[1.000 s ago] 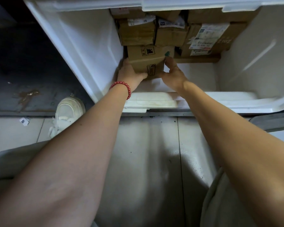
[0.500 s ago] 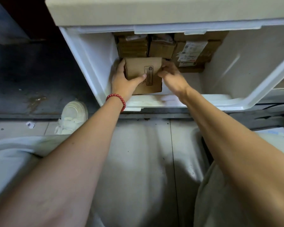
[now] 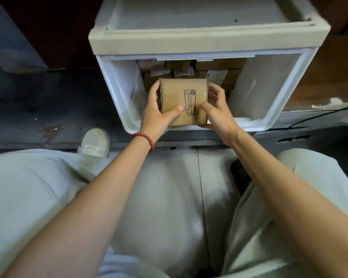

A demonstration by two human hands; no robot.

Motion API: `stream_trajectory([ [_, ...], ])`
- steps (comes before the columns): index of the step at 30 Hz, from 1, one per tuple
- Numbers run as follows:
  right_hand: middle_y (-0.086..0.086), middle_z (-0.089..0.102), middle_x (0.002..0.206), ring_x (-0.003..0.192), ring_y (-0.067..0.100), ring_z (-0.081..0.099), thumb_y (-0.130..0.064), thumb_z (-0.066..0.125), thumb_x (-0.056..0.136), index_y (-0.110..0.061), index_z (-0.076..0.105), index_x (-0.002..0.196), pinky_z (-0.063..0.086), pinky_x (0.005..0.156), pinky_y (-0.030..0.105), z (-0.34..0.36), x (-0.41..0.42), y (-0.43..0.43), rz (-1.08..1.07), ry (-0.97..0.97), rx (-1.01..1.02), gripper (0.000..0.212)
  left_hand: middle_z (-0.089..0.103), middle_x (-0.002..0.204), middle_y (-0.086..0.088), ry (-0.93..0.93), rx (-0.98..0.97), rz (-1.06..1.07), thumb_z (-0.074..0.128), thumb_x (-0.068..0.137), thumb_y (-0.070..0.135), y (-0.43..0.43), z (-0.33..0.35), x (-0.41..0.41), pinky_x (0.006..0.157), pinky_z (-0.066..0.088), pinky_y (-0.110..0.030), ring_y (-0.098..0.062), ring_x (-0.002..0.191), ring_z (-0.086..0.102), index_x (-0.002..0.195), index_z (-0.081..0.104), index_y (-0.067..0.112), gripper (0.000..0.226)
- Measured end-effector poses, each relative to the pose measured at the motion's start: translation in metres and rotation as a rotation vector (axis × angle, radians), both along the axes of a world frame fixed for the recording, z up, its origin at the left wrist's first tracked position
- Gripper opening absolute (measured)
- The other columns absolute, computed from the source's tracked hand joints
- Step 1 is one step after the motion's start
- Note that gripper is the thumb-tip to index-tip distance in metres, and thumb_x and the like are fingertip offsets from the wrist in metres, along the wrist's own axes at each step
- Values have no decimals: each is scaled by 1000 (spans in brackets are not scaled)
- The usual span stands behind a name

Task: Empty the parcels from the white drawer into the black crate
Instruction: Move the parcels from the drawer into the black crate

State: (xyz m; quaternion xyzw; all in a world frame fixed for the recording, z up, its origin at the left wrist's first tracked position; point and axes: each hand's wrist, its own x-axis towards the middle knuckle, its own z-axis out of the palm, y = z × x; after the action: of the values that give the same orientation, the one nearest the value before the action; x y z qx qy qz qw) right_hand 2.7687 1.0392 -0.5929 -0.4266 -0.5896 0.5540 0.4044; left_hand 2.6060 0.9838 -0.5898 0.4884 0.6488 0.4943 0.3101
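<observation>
Fingers of the left hand curl round the left edge of the cardboard parcel, thumb on top. The right hand grips its right side likewise. The parcel sits just inside the white drawer, so even pressure from both sides and a straight lift over the front rim seems best. More parcels are stacked behind. No black crate is plainly visible.

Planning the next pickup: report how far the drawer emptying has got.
Done: the front of the white plastic drawer looks bare. In hand: the left hand and right hand grip one brown cardboard box with a printed black label, above the drawer's front. Left: a stack of labelled cardboard parcels at the drawer's back. The black crate cannot be made out.
</observation>
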Motion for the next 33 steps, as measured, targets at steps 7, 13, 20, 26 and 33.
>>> stream_trajectory([
  [7,-7,54,132,121,12,53,-58,60,84,-38,40,127,51,95,46,4,24,-66,-139,173,-211,51,36,145,12,-60,57,-77,68,87,27,-73,11,37,102,42,-24,-5,132,38,144,25,37,72],
  [13,-5,62,117,112,16,56,-51,71,79,-30,49,126,48,97,46,7,39,-81,-291,186,-319,56,38,146,14,-100,-24,-117,68,86,32,-108,2,57,89,46,-16,-6,122,52,141,30,43,68],
  [20,1,67,117,114,23,59,-44,76,66,-28,57,117,49,98,51,-3,32,-89,-298,297,-345,57,30,152,9,-77,-98,-137,62,83,55,-99,0,48,98,44,-29,-11,132,42,145,21,42,76],
  [26,6,52,136,121,22,54,-53,88,48,-26,49,134,45,103,51,-16,27,-93,-404,386,-435,98,37,132,17,-167,-167,-114,46,94,45,-79,12,41,71,42,0,9,106,43,151,13,32,67],
  [33,6,67,119,119,24,58,-34,71,81,-23,56,124,46,103,51,-17,30,-93,-375,697,-582,46,10,160,4,-95,-306,-65,51,75,72,-51,12,14,116,23,-44,-17,145,19,153,-1,29,103],
])
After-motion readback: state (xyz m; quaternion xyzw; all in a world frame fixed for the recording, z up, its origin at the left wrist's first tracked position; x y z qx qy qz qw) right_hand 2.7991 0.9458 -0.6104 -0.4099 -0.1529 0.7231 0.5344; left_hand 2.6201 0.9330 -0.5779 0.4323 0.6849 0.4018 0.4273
